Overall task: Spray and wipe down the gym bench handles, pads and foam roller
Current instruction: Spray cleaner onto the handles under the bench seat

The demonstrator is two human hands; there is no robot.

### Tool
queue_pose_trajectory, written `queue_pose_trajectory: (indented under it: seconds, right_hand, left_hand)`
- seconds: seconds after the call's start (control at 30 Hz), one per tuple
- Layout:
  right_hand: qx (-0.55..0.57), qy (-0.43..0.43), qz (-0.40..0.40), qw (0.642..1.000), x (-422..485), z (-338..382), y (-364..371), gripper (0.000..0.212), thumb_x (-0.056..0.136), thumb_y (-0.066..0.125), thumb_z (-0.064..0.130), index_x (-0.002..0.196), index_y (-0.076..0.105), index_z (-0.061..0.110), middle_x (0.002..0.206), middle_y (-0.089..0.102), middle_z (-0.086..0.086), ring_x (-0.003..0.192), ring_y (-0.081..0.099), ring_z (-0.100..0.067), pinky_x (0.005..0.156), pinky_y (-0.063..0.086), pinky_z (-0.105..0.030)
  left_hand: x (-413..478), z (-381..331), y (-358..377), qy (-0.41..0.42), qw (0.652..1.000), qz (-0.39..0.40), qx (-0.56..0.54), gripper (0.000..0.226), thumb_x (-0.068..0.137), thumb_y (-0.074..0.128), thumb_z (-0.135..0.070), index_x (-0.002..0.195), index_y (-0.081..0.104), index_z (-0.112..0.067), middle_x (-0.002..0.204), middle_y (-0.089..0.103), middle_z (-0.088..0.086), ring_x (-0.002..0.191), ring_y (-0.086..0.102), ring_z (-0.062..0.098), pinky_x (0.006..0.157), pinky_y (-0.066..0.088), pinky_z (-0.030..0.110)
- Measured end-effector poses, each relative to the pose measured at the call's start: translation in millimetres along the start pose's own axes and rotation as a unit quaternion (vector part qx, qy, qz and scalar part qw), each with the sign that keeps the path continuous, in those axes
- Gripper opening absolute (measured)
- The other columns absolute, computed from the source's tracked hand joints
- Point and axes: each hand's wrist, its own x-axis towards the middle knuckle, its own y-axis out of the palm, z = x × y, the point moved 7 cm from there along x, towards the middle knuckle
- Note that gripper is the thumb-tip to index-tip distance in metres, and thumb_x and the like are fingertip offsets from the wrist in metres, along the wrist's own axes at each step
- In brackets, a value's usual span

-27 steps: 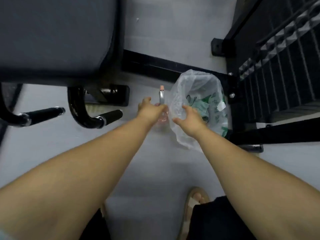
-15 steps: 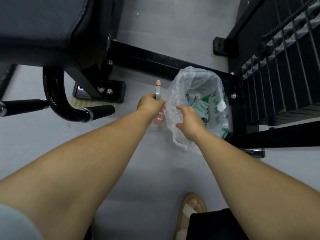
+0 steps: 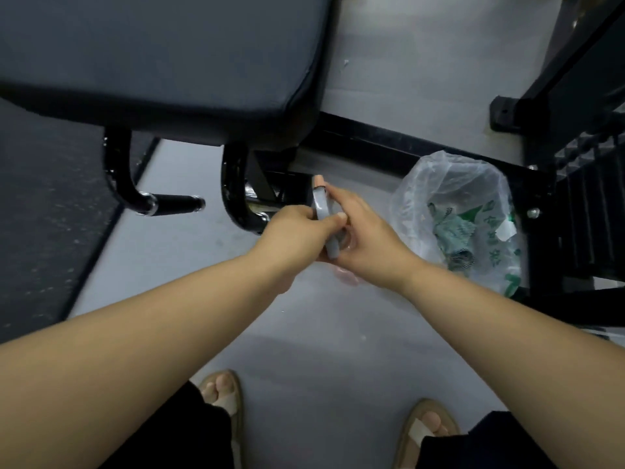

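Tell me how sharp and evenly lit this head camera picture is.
Head view: slight motion blur, worst on the spray bottle gripped by the left hand and right hand; wide-angle distortion bows the bench pad; light is dim and flat, with glints on the black handle.

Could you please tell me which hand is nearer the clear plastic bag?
Right: the right hand is just left of the clear plastic bag; the left hand lies farther left.

spray bottle (image 3: 325,216): grey head, pink nozzle, upright | pad (image 3: 162,62): dark | handles (image 3: 176,202): black, curved
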Motion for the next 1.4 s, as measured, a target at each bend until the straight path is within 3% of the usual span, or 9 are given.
queue_pose_trajectory:
  seconds: [0.13, 0.27, 0.4, 0.53, 0.77, 0.97, 1.13, 1.3, 1.4]
  right_hand:
    - [0.062, 0.012, 0.020, 0.998, -4, 4, 20, 0.061, 0.083, 0.071, 0.021, 0.136, 0.041, 0.026, 0.125, 0.048, 0.009, 0.108, 0.053, -0.003, 0.091, 0.048, -0.021]
    - [0.168, 0.125, 0.011, 0.978, -12, -23, 36, 0.039, 0.087, 0.064, 0.029, 0.121, 0.045, 0.030, 0.118, 0.058, -0.003, 0.097, 0.064, -0.018, 0.087, 0.054, -0.034]
    - [0.230, 0.207, 0.026, 0.950, -18, -47, 47, 0.020, 0.090, 0.058, 0.035, 0.110, 0.055, 0.033, 0.119, 0.060, -0.004, 0.080, 0.062, -0.013, 0.081, 0.052, -0.025]
    - [0.174, 0.241, 0.054, 0.953, -18, -60, 55, 0.034, 0.087, 0.061, 0.044, 0.113, 0.062, 0.022, 0.116, 0.064, -0.006, 0.065, 0.055, -0.009, 0.069, 0.049, -0.021]
    - [0.175, 0.227, 0.114, 0.951, 5, -43, 58, 0.021, 0.086, 0.064, 0.027, 0.107, 0.063, 0.023, 0.113, 0.066, -0.002, 0.069, 0.062, -0.010, 0.069, 0.049, -0.021]
    - [0.196, 0.238, 0.080, 0.948, 11, -35, 56, 0.018, 0.081, 0.061, 0.006, 0.097, 0.067, 0.011, 0.102, 0.068, -0.013, 0.060, 0.051, -0.017, 0.055, 0.045, -0.023]
    - [0.170, 0.276, 0.067, 0.944, 6, -49, 52, 0.015, 0.081, 0.064, 0.012, 0.095, 0.067, 0.011, 0.109, 0.066, -0.012, 0.059, 0.054, -0.015, 0.060, 0.047, -0.026]
    - [0.180, 0.313, 0.041, 0.932, 1, -60, 46, 0.032, 0.080, 0.059, 0.009, 0.112, 0.064, 0.008, 0.090, 0.064, -0.007, 0.053, 0.051, -0.014, 0.058, 0.043, -0.026]
    - [0.173, 0.317, 0.020, 0.932, 4, -60, 42, 0.020, 0.084, 0.061, 0.017, 0.100, 0.065, 0.006, 0.090, 0.062, -0.006, 0.061, 0.055, -0.015, 0.055, 0.048, -0.022]
  left_hand:
    - [-23, 9, -19, -0.010, 0.998, 0.064, 0.026, 0.019, 0.093, 0.055, -0.028, 0.102, 0.068, -0.017, 0.096, 0.072, -0.003, 0.090, 0.066, 0.006, 0.080, 0.051, 0.021]
    - [-28, 39, -49, -0.089, 0.982, 0.108, 0.131, 0.014, 0.093, 0.053, -0.027, 0.105, 0.060, -0.024, 0.110, 0.062, -0.006, 0.103, 0.060, 0.013, 0.091, 0.050, 0.034]
    - [-7, 69, -88, -0.139, 0.961, 0.071, 0.230, 0.049, 0.088, 0.059, -0.024, 0.134, 0.042, -0.025, 0.124, 0.058, 0.001, 0.107, 0.059, 0.020, 0.091, 0.052, 0.038]
    - [17, 69, -91, -0.085, 0.986, 0.030, 0.143, 0.062, 0.086, 0.061, -0.008, 0.139, 0.038, -0.029, 0.140, 0.045, -0.009, 0.117, 0.051, 0.016, 0.095, 0.049, 0.033]
    - [33, 68, -81, -0.067, 0.993, 0.003, 0.096, 0.054, 0.086, 0.057, 0.000, 0.134, 0.044, -0.021, 0.135, 0.048, -0.008, 0.107, 0.053, 0.015, 0.086, 0.053, 0.029]
    - [39, 73, -85, -0.062, 0.992, 0.000, 0.113, 0.054, 0.083, 0.061, 0.000, 0.130, 0.047, -0.024, 0.134, 0.049, -0.007, 0.110, 0.057, 0.020, 0.093, 0.051, 0.035]
    - [44, 76, -86, -0.066, 0.991, 0.002, 0.118, 0.053, 0.083, 0.062, -0.003, 0.130, 0.048, -0.024, 0.135, 0.049, -0.007, 0.107, 0.058, 0.019, 0.091, 0.052, 0.035]
    - [48, 77, -86, -0.072, 0.990, -0.007, 0.122, 0.051, 0.083, 0.062, -0.004, 0.128, 0.050, -0.023, 0.133, 0.050, -0.004, 0.104, 0.059, 0.018, 0.091, 0.053, 0.036]
    - [48, 77, -87, -0.073, 0.990, -0.010, 0.120, 0.050, 0.083, 0.061, -0.003, 0.128, 0.050, -0.022, 0.132, 0.050, -0.003, 0.103, 0.059, 0.018, 0.091, 0.053, 0.036]
